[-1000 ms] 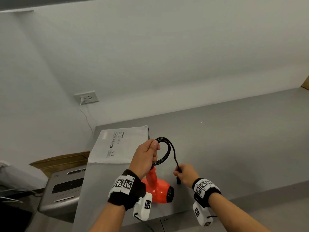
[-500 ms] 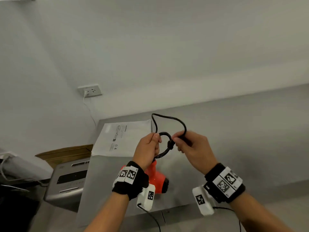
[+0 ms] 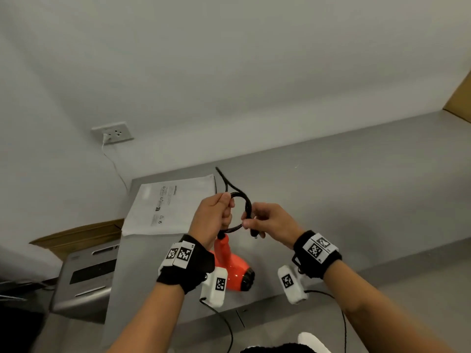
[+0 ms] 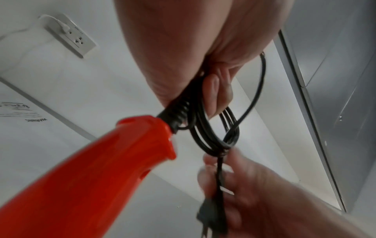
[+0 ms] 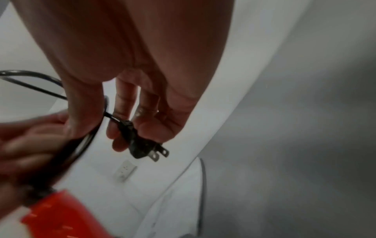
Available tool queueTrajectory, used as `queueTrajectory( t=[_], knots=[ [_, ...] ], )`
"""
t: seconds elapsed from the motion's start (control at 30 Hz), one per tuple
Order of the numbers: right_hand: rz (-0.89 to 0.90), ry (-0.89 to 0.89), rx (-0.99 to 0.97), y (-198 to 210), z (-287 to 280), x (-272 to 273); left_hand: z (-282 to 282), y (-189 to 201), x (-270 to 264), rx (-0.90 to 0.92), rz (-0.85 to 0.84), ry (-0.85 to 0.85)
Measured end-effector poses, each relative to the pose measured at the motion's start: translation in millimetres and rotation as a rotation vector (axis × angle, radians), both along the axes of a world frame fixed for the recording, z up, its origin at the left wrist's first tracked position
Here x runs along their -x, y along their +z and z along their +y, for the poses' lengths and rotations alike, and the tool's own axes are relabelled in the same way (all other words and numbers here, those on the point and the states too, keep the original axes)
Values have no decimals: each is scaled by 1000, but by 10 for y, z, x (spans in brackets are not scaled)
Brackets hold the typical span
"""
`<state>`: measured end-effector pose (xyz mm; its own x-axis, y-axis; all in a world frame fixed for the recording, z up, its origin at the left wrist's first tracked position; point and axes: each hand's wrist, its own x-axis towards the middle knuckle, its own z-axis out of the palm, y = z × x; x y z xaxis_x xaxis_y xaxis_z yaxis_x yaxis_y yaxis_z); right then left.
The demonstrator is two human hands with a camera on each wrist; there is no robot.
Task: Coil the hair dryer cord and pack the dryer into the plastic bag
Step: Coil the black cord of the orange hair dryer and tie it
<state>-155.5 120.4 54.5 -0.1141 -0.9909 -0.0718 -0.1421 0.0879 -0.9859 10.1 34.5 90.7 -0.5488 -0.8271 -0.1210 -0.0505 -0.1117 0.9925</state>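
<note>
Above the near edge of the grey surface (image 3: 331, 189), the left hand (image 3: 214, 220) clenches the coiled black cord (image 3: 246, 207) with the orange hair dryer (image 3: 233, 266) hanging below it, handle up. The right hand (image 3: 270, 222), just beside the coil, pinches the cord's tail near the plug (image 5: 142, 145). The plastic bag (image 3: 173, 205) lies flat to the left, the nearer to the left hand, with open room beyond.

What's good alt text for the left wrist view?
The left hand grips a coiled black cord at the orange dryer handle, while the right hand pinches the cord's end just above the plug.
</note>
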Motion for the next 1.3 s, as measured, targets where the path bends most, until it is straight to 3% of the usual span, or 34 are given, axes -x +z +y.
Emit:
queueTrajectory(
  t=[0.07, 0.13, 0.33, 0.4, 0.47, 0.57, 0.63, 0.7, 0.8, 0.9, 1.13, 1.23, 1.3],
  knots=[
    [168, -5, -72, -135, 32, 130, -24, 4, -24, -29, 7, 20],
    [236, -126, -179, -370, 69, 316, -67, 35, -61, -30, 9, 40],
    [214, -393, -395, -909, 249, 725, -209, 75, -123, -24, -10, 42],
    [111, -447, -421, -873, 267, 749, -175, 25, -82, -36, -18, 50],
    [-124, -490, -386, -717, 283, 702, -155, -8, -56, -66, -6, 86],
    [-549, -458, -150, -313, 319, 463, -167, -28, -41, -91, 4, 127],
    [-647, -371, 3, -13, 325, 217, -153, -40, -17, -81, -8, 128],
    [-598, -328, 105, 218, 286, -29, -114, -45, 28, -52, -32, 118],
    [-337, -382, 169, 366, 169, -291, -50, -10, 85, -10, -55, 93],
    [-29, -490, 215, 335, 79, -383, -34, 17, 94, 66, -81, 90],
    [383, -612, 337, 250, -40, -448, 48, 52, 118, 215, -116, 109],
    [386, -560, 236, 150, -79, -504, 118, 91, 167, 174, -38, 108],
    [153, -590, 86, 76, -72, -498, 93, 99, 161, 122, 22, 123]
  ],
)
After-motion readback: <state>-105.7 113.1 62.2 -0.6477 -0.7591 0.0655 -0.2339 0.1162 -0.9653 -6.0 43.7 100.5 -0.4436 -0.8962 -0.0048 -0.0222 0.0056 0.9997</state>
